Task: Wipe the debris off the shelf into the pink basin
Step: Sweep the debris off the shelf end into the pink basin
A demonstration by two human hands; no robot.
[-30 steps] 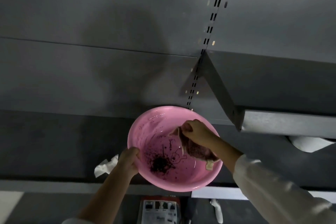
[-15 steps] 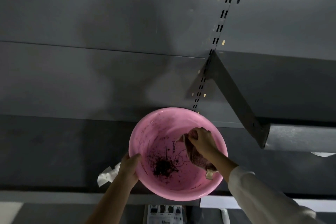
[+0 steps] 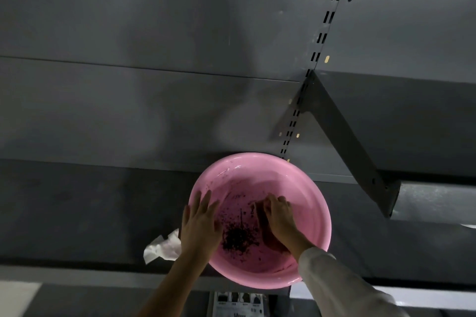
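The pink basin [image 3: 304,185] rests on the dark grey shelf [image 3: 90,208], near its front edge. A dark pile of debris [image 3: 238,239] lies in the basin's bottom. My right hand [image 3: 279,219] is inside the basin, gripping a brownish cloth [image 3: 266,233] that it presses against the basin's floor beside the debris. My left hand [image 3: 199,224] hovers flat over the basin's left rim, fingers spread, holding nothing.
A crumpled white tissue [image 3: 162,248] lies on the shelf just left of the basin. A higher shelf with a slanted bracket [image 3: 345,144] juts out at the right. A slotted upright [image 3: 316,59] runs up the back panel. A printed sheet [image 3: 238,304] lies below the shelf edge.
My left hand has let go of the basin's rim and now spreads flat above it. My right hand pushed the cloth lower into the basin.
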